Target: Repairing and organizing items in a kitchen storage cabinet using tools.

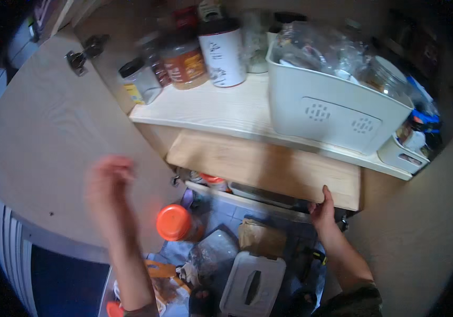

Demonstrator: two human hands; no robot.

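Observation:
A pale wooden board lies at a slant in the cabinet, just below the upper shelf. At its near right edge, my right hand is closed, thumb up against the wood and the other fingers mostly hidden beneath. My left hand is raised off the board's left end, in front of the cabinet door. Motion smears its fingers, so their pose is unclear; no object shows in it.
The upper shelf carries several jars, a white canister and a filled white bin. On the floor stand an orange-lidded container, a clear plastic bag, a cardboard box and a lidded white box.

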